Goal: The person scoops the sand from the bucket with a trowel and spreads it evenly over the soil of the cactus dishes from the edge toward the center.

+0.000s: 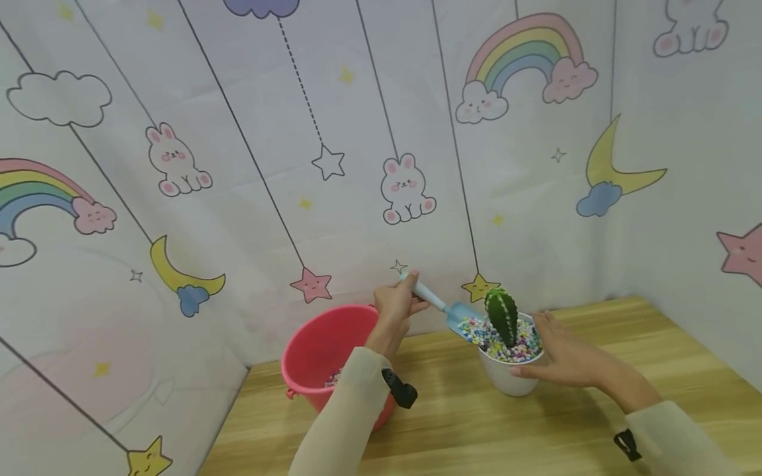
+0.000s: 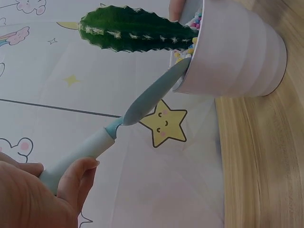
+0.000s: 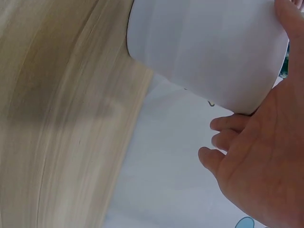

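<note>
My left hand [image 1: 395, 307] grips the pale handle of a small blue trowel [image 1: 431, 295]. The trowel's blade tilts down over the rim of a white flowerpot [image 1: 513, 378] and carries multicoloured beads [image 1: 472, 328]. A green cactus [image 1: 502, 314] stands in the pot, with more beads around its base. In the left wrist view, the blade's tip [image 2: 178, 71] meets the pot's rim beside the cactus [image 2: 137, 31]. My right hand [image 1: 568, 354] holds the pot at its right side, thumb on the near side. The right wrist view shows several of its fingertips [image 3: 225, 123] reaching past the pot.
A red bucket [image 1: 321, 340] with some beads inside stands left of the pot, partly behind my left forearm. The wooden table [image 1: 452, 423] meets a cloth backdrop [image 1: 250, 198] printed with rabbits, stars and rainbows along its back edge.
</note>
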Demonstrator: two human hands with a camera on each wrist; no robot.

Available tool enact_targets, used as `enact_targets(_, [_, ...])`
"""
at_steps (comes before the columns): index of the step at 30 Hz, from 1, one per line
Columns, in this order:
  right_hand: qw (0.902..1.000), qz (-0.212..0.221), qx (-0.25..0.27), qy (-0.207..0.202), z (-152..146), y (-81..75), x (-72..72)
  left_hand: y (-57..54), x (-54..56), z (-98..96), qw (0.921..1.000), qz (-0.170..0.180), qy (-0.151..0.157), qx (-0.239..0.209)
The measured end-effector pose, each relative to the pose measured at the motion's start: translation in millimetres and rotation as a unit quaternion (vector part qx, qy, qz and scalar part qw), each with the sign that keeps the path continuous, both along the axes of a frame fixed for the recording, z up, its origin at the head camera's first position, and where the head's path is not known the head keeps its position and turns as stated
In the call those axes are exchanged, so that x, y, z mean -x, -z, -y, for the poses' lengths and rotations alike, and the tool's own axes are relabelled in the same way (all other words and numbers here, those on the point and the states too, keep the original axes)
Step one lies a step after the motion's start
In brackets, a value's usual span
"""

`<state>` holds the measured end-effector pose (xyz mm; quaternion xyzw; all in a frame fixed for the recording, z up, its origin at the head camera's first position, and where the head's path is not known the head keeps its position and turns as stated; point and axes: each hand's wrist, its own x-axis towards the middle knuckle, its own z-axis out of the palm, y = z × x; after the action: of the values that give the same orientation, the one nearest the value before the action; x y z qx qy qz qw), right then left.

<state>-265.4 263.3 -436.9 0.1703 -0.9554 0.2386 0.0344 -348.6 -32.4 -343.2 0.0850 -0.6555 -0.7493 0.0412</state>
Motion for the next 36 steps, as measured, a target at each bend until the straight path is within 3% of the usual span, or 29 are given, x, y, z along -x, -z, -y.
enact_targets(14, [0.9995,-0.011,-0.025,0.014,5.2,-3.4,-3.5,-4.2,-0.5,7.7,0.9997,-0.021,-0.002,0.012])
enact_targets(19, [0.9999,-0.004,-0.011,0.006,5.2,-8.0,-1.7,-4.1,-0.5,8.5,0.9992,-0.031,0.000,0.023])
enact_targets(26, [0.9999,-0.001,-0.006,0.009,4.8,-1.3,-0.6,-5.7,-5.9,8.9,0.9979,-0.048,0.005,0.043])
enact_targets(36, [0.9981,-0.036,-0.033,0.036,15.1,1.6,-3.3,-9.6,-13.3,8.8,0.9959,-0.068,0.008,0.059])
